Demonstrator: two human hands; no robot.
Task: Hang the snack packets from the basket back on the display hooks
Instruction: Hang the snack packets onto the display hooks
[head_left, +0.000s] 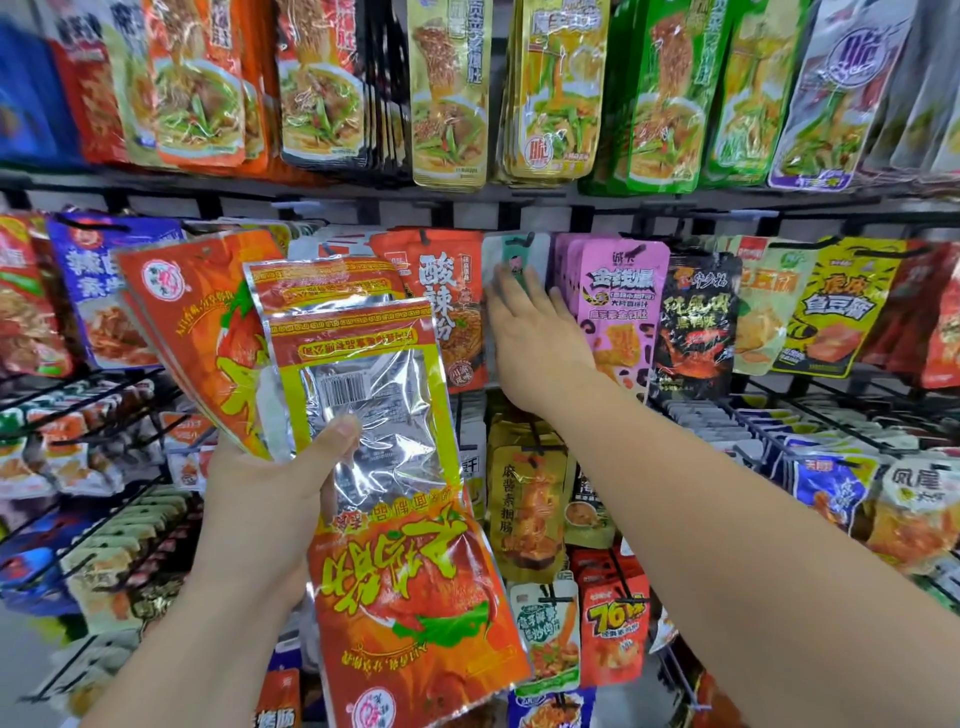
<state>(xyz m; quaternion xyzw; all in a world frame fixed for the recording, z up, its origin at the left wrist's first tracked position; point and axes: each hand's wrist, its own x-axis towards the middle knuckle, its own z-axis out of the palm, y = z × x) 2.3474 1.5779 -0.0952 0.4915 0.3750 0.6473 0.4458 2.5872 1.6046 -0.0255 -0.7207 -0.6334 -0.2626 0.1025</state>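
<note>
Left hand (270, 488) grips a fan of orange-red, silver-backed snack packets (363, 415) before the black wire rack (332, 195); right hand (535, 332), fingers straight, touches a pale packet (511, 249) hanging at its middle rail

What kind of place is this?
Most likely a shop's snack aisle. Many packets hang in tight rows on a wire rack, several alike per hook, such as the pink packets. The left hand holds red packets; the right hand reaches toward the rack.

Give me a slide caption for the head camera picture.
Left hand grips orange snack packets while the right hand reaches a pale hanging packet.
</note>
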